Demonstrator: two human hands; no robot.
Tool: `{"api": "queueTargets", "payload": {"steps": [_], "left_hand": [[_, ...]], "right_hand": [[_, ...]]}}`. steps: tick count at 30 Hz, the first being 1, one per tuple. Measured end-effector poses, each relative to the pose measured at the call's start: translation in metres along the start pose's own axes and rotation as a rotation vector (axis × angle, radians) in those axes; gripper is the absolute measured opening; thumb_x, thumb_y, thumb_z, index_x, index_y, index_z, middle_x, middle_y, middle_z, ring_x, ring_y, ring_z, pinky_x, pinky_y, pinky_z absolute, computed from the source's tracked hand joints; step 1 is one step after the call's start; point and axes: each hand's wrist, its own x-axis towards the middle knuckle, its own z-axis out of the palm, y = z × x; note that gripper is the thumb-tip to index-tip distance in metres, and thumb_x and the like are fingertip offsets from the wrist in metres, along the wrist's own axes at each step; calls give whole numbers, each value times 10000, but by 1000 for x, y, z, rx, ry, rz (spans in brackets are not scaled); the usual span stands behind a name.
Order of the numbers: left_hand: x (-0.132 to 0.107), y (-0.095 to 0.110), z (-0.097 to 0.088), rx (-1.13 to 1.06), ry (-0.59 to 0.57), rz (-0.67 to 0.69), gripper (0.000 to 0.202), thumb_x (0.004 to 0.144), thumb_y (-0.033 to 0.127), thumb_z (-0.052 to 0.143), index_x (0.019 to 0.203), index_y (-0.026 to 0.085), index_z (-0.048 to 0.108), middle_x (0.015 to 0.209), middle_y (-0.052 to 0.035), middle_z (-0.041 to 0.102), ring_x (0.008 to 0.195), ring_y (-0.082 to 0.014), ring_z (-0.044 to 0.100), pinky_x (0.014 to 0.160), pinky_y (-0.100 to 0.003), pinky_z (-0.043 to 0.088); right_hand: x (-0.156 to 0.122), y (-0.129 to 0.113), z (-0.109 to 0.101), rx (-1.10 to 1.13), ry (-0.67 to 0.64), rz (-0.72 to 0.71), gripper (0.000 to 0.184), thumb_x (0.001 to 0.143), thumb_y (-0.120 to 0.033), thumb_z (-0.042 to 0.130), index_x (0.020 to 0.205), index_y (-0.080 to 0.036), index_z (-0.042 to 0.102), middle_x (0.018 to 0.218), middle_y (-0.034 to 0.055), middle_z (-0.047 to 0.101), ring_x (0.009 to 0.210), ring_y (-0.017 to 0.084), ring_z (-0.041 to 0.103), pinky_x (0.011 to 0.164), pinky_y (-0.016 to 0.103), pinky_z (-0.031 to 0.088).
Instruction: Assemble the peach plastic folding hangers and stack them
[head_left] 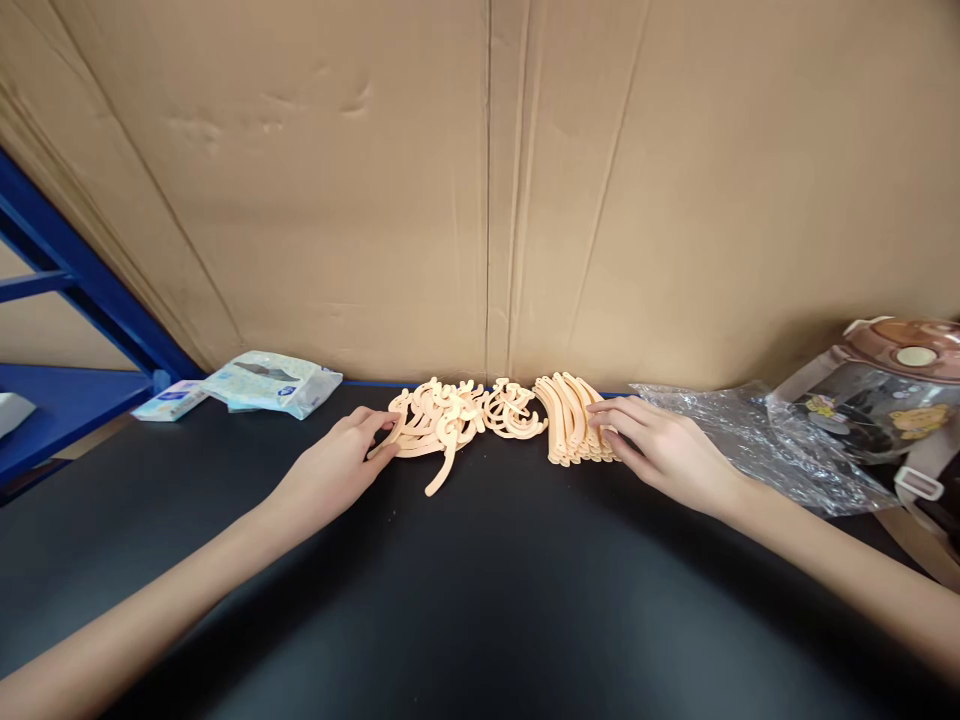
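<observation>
A loose heap of curved, peach-coloured strips with rounded ends [450, 412] lies at the back of the black table. My left hand [349, 450] is at the heap's left edge, its thumb and fingers closed around one curved strip. A smaller tangle of similar pieces [514, 410] sits just right of the heap. Farther right, more strips are laid side by side in a neat stack [568, 420]. My right hand [660, 447] rests its outstretched fingers against that stack's right side, thumb apart from the fingers. One strip [441, 470] juts from the heap toward me.
Tall cardboard [337, 200] stands behind the black table [480, 600]. At left are a tissue pack [270, 383], a small box [171, 400] and a blue metal frame [97, 285]. At right lie crumpled clear plastic [787, 450] and a strapped, brown-lidded bottle [877, 400].
</observation>
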Motion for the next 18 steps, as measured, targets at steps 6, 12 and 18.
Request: {"api": "queueTargets", "payload": {"steps": [6, 12, 18], "left_hand": [[-4, 6, -4, 45, 17, 22, 538, 866, 522, 304, 1226, 185, 519, 1178, -98, 522, 1055, -308, 554, 857, -420, 461], [-9, 15, -5, 65, 18, 54, 528, 864, 518, 332, 1253, 194, 480, 1202, -105, 523, 1068, -306, 557, 785, -403, 500], [-12, 13, 0, 37, 66, 88, 550, 887, 537, 313, 1257, 162, 469, 1239, -135, 522, 1172, -340, 476, 924, -484, 449]], "right_hand": [[16, -2, -7, 54, -36, 63, 231, 974, -316, 410, 1110, -196, 554, 1162, 80, 635, 1039, 232, 584, 884, 379, 456], [54, 8, 0, -2, -90, 233, 244, 900, -384, 528, 1051, -194, 553, 914, 58, 694, 894, 258, 600, 779, 382, 398], [86, 10, 14, -60, -157, 339, 125, 842, -291, 563, 896, -178, 560, 727, 51, 678, 840, 269, 613, 762, 363, 354]]}}
